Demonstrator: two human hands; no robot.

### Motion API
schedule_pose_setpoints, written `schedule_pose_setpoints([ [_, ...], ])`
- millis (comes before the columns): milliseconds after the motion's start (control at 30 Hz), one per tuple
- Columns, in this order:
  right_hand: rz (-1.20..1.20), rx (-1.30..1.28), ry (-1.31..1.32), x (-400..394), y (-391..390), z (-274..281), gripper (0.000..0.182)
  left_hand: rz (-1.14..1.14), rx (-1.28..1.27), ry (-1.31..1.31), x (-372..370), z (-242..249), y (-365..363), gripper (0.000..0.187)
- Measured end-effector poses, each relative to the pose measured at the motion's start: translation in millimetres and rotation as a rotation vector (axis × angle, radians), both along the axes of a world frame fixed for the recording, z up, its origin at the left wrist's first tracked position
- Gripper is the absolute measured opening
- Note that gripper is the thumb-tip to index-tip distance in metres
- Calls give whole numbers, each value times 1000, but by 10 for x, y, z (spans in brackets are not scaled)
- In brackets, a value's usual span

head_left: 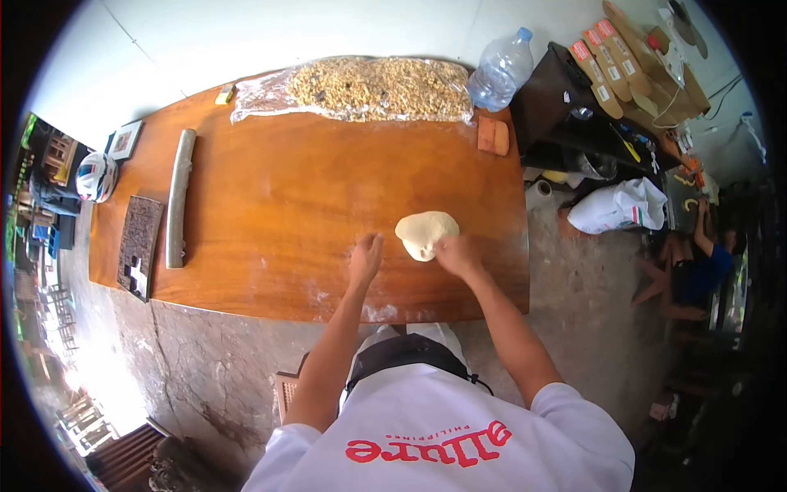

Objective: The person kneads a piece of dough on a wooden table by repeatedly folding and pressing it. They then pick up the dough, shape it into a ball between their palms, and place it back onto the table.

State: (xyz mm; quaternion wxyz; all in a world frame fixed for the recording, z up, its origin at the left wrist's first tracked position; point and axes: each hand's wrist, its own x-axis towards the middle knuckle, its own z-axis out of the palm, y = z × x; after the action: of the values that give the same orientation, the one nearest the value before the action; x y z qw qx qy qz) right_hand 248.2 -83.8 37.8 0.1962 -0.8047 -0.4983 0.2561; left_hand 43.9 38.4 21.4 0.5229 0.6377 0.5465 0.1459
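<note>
A pale, flattened round of dough [426, 232] lies on the wooden table [311, 197], right of its middle. My right hand [458, 256] touches the dough's lower right edge, its fingers curled against it. To the left of the dough, apart from it, my left hand [366, 258] hovers over the table with its fingers closed; whether anything is between them is too small to tell. Traces of white powder [381, 313] mark the table's near edge.
At the table's back lie a plastic bag of grainy food [369, 88], a water bottle [500, 72] and an orange block [493, 136]. A long roller [179, 201] and dark board [139, 242] lie left. Another person [701, 271] is far right.
</note>
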Motion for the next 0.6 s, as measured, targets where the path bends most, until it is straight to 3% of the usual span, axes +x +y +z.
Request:
schedule_pose_setpoints([
  [33,-140,60,-90,73,129,89,24,-10,-14,12,122,-46,-14,40],
  [100,-371,390,-79,176,391,9,21,-17,272,-40,448,-161,21,47],
  [133,-392,379,-77,138,504,-94,21,-39,262,-34,646,-209,30,47],
  [200,-321,608,-318,80,688,-517,20,-81,406,-157,998,-313,15,48],
  [333,-303,537,-393,-242,216,-771,32,-401,671,-98,973,-688,-166,46],
  [367,-311,585,-421,-226,180,-773,35,-405,659,-96,977,-738,-279,46],
  [433,-296,547,-447,-127,107,-833,39,-298,908,23,965,-776,-470,47],
  [600,-241,360,-430,381,489,-800,46,-377,842,11,1479,-682,156,52],
])
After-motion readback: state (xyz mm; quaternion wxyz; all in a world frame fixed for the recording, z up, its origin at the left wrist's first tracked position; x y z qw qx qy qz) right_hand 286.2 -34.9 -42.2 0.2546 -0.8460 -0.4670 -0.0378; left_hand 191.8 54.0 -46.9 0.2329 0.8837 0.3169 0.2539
